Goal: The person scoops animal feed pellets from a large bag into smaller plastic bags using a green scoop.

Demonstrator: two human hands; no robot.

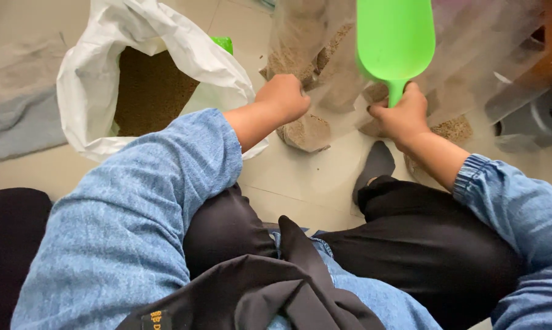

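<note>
My right hand (402,116) grips the handle of a bright green plastic scoop (395,38), its bowl raised upright in front of a clear plastic bag (471,49). The bag holds brown grain-like material (306,131) and rests on the tiled floor. My left hand (283,96) is closed on the bag's left side, holding the plastic. Both arms wear blue denim sleeves.
A large white sack (93,79) full of the same brown material stands open at the left, with a green object (224,43) poking up behind its rim. My legs in black trousers and a grey sock (377,164) lie below the bag. Grey cloth (19,122) lies far left.
</note>
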